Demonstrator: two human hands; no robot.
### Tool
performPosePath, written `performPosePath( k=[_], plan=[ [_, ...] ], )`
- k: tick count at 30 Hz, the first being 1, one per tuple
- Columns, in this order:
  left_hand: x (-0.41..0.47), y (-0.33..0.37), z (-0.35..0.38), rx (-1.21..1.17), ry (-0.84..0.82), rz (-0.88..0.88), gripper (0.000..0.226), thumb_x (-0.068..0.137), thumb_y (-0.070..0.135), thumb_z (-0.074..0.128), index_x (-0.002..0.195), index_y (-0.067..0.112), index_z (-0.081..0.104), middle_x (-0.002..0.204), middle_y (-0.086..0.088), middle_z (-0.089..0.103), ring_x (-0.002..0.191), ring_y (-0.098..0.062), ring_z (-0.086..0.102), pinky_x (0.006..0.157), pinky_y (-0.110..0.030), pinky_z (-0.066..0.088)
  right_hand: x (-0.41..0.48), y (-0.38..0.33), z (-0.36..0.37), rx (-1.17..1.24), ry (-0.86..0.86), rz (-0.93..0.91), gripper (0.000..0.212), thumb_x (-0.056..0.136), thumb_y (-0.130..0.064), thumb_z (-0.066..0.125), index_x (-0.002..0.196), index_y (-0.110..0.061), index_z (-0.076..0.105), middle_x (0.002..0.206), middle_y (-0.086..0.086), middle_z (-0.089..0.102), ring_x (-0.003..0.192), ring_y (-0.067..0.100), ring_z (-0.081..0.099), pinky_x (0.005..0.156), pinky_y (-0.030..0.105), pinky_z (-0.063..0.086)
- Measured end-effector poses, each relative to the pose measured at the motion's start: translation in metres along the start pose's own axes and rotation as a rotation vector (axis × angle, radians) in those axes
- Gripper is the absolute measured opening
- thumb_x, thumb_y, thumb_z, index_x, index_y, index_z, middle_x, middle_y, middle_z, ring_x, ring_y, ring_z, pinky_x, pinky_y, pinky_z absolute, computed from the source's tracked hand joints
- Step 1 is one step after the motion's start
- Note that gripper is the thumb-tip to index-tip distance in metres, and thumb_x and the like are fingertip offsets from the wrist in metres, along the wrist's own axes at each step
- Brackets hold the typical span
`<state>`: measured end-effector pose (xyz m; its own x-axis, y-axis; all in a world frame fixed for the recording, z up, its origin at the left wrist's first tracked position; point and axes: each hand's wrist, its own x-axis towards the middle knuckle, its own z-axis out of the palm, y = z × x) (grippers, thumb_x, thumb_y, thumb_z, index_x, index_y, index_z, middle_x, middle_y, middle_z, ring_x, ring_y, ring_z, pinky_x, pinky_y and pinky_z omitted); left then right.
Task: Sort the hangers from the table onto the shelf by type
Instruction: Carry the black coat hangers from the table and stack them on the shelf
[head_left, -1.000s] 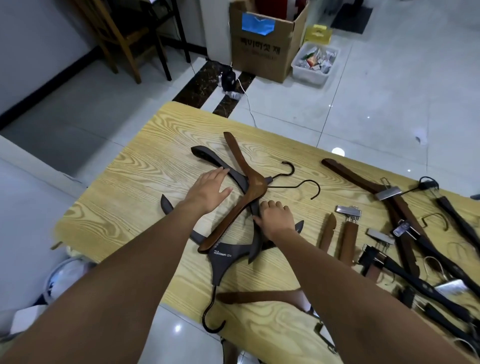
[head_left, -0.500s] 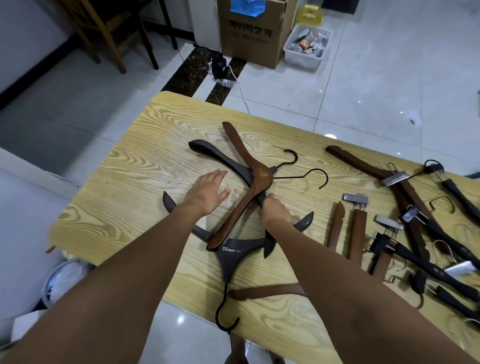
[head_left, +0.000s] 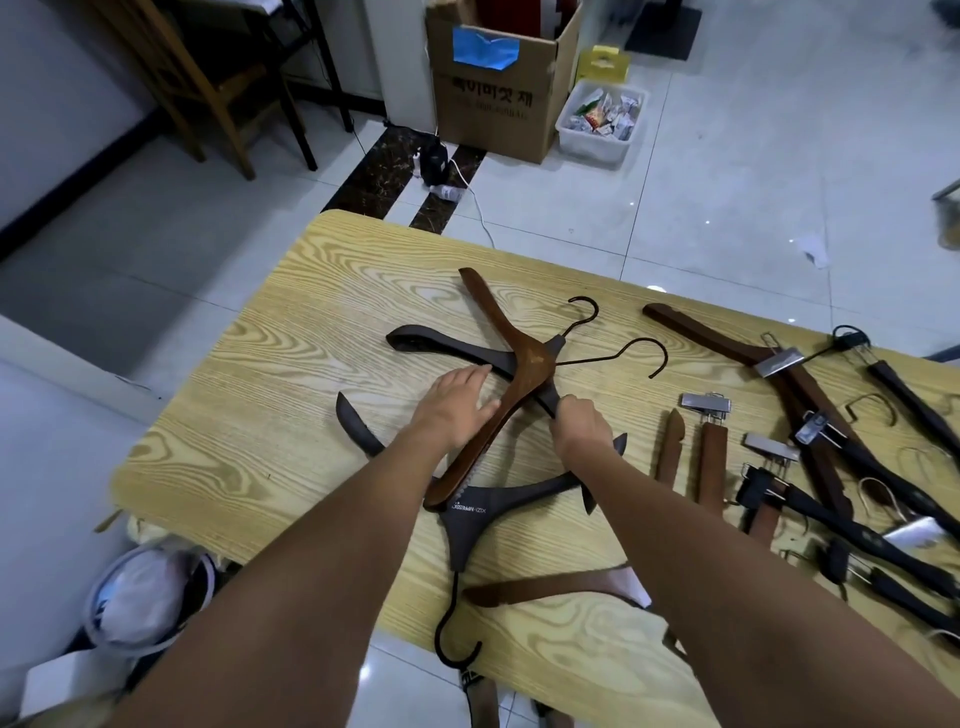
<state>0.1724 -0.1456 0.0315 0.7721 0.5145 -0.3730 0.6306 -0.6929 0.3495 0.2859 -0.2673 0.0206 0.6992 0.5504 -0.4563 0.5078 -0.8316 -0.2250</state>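
Many hangers (head_left: 712, 462) are lying on the table (head_left: 270, 415), none looking sorted yet; mid-frame, left hand (head_left: 457, 402) is resting flat, right hand (head_left: 582, 426) is gripping a dark hanger (head_left: 441, 340)

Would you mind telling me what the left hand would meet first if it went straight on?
Probably the dark hanger, just past the left hand; the brown hanger lies right behind. Depth unclear.

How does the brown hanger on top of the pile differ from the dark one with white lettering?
The brown hanger is reddish-brown; the lettered hanger is near black. The lettered hanger carries white print; the brown hanger shows none. The brown hanger lies on top, its near end overlapping the lettered hanger, whose hook overhangs the near edge of the table. Both are broad-shouldered, without clips.
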Motion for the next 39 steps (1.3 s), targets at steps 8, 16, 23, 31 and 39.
performPosePath(
  k=[8,16,23,31,39],
  plan=[
    [0.007,0.016,0.030,-0.021,-0.001,0.006,0.062,0.098,0.039,0.041,0.150,0.015,0.017,0.155,-0.003,0.024,0.142,-0.021,0.022,0.118,-0.032,0.016,0.000,0.014,-0.004,-0.016,0.053,-0.018,0.016,0.095,-0.009,0.053,0.109,-0.004,0.057,0.109,0.014,0.059,0.100,0.032,0.062,0.067,0.031,0.041],
    [0.020,0.028,0.042,-0.109,0.026,-0.043,0.054,0.095,0.027,0.050,0.142,0.010,0.029,0.139,-0.011,0.041,0.128,-0.027,0.040,0.105,-0.039,0.037,0.001,0.018,-0.004,-0.030,0.052,-0.047,0.019,0.096,-0.014,0.052,0.109,-0.002,0.057,0.108,0.015,0.061,0.100,0.034,0.061,0.066,0.031,0.039],
    [0.025,0.026,0.038,-0.217,0.097,-0.018,0.034,0.093,0.016,0.053,0.124,0.005,0.044,0.122,-0.013,0.048,0.110,-0.028,0.052,0.092,-0.038,0.045,0.003,0.021,-0.009,-0.057,0.054,-0.066,0.021,0.097,-0.020,0.053,0.109,-0.004,0.056,0.108,0.014,0.060,0.099,0.033,0.061,0.066,0.032,0.039],
    [0.019,0.001,-0.019,-0.147,0.167,-0.004,0.032,0.095,0.017,0.051,0.125,0.006,0.047,0.121,-0.011,0.050,0.108,-0.029,0.054,0.091,-0.040,0.045,0.005,0.014,-0.045,-0.101,0.098,-0.113,0.023,0.098,-0.019,0.050,0.113,-0.002,0.053,0.108,0.015,0.059,0.098,0.033,0.060,0.065,0.034,0.039],
    [-0.023,-0.057,-0.065,-0.164,0.327,-0.075,0.039,0.093,0.014,0.054,0.131,0.008,0.046,0.122,-0.012,0.051,0.110,-0.028,0.054,0.092,-0.040,0.046,0.002,-0.001,-0.060,-0.086,0.103,-0.092,0.027,0.098,-0.023,0.050,0.115,-0.003,0.055,0.102,0.013,0.058,0.095,0.032,0.060,0.064,0.034,0.040]
  ],
)
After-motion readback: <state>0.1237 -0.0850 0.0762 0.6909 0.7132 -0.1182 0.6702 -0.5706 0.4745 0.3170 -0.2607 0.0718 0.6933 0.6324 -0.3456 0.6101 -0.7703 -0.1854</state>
